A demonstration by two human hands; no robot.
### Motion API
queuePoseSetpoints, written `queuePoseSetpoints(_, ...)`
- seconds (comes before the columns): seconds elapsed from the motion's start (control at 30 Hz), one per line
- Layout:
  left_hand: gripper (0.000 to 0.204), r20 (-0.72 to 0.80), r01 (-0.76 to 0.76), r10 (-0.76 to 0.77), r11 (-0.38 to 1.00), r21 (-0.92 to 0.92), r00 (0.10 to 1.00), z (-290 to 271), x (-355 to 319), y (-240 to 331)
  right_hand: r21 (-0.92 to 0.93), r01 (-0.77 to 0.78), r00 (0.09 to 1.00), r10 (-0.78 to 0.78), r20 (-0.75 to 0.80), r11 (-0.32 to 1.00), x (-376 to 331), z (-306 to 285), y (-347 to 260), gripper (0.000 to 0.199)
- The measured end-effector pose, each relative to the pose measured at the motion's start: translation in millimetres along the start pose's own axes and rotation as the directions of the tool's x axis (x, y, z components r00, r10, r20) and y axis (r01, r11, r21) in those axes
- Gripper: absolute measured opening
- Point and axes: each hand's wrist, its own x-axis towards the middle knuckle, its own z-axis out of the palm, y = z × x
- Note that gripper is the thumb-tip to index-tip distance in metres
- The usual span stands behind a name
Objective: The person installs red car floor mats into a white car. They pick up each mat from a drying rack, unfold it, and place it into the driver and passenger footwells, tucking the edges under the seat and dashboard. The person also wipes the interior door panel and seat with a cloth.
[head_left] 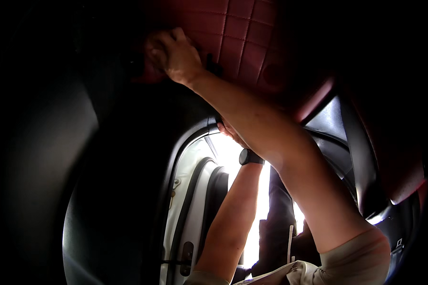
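My right arm crosses the view, and my right hand (178, 56) is at the edge of a dark red quilted leather panel (235, 35). Its fingers are bent and pressed together in deep shadow; whatever they hold, if anything, I cannot make out. Lower down is my left hand (229, 131), beside the black trim (188, 140) along the door opening. My right forearm hides most of it, so its grip does not show. A black watch (250, 157) sits on my left wrist.
I lean into a dark car interior. A white door frame (179, 199) with black rubber seals stands beside my left arm, with bright light behind. A dark panel (114, 199) fills the left. To the right are a grey strap-like strip (364, 156) and red upholstery (406, 190).
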Motion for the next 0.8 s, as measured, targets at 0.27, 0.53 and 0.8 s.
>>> queuePoseSetpoints(0.27,0.071,0.066,0.035,-0.039,0.998,0.054,0.997,2.3,-0.9,4.1,0.050,-0.048,0.997,0.051,-0.058,0.998,16.8,-1.7,-0.8,0.022)
queuePoseSetpoints(0.53,0.077,-0.018,-0.030,0.033,0.983,0.182,0.999,7.6,-4.8,-2.4,0.059,0.064,0.993,-0.057,-0.102,0.996,12.2,11.0,15.1,0.015)
queuePoseSetpoints(0.8,0.082,0.108,0.329,-0.322,0.785,-0.525,0.940,22.1,-24.0,-18.3,0.260,-0.314,0.927,0.355,-0.126,0.913,34.4,26.9,-6.3,0.025)
